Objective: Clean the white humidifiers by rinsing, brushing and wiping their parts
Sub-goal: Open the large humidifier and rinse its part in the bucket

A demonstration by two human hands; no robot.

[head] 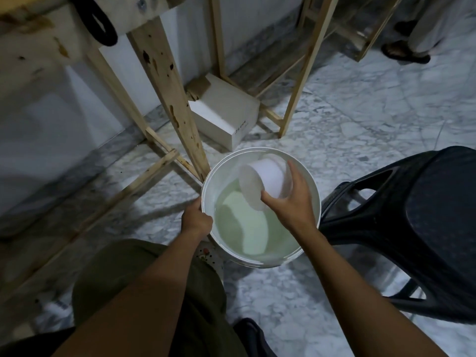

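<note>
The white bucket [257, 263] stood on the marble floor [360, 112] between the person's knees and a wooden table leg [170, 99], and it held pale greenish water [280, 235]. The left hand [197, 219] was clamped on the bucket's rim at about 8 o'clock, its fingers curled round the edge. The right hand [291, 202] grasped a white humidifier tank [268, 179], thumb under it and fingers spread over its far side. The tank was held tilted above the water near 1 o'clock of the bucket, its round end facing 8 o'clock. A second white humidifier part [244, 228] lay sunk in the water around the centre. A white box [224, 117] sat on the floor beyond the bucket at 12 o'clock, and a black plastic stool [417, 215] stood just beside it at 3 o'clock
</note>
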